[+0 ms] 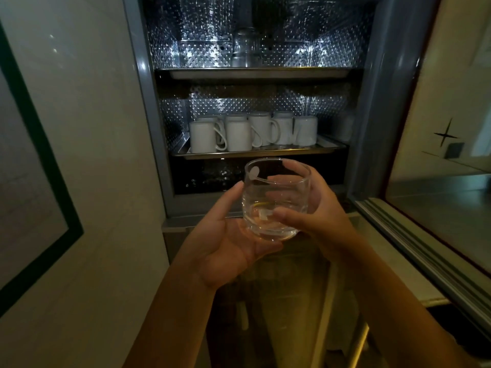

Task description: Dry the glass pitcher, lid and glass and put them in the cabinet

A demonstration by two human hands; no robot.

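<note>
Both hands hold glass [276,200]; mugs [252,132] fill cabinet tray [329,148].

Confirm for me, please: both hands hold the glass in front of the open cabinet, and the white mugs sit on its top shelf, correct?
Not quite. The head view shows the white mugs on the lower shelf, not the top. The rest holds: left hand and right hand hold the glass before the open cabinet.

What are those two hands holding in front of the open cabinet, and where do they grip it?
A clear glass, held upright. The left hand cups its base and lower side; the right hand wraps its far side, thumb in front.
</note>
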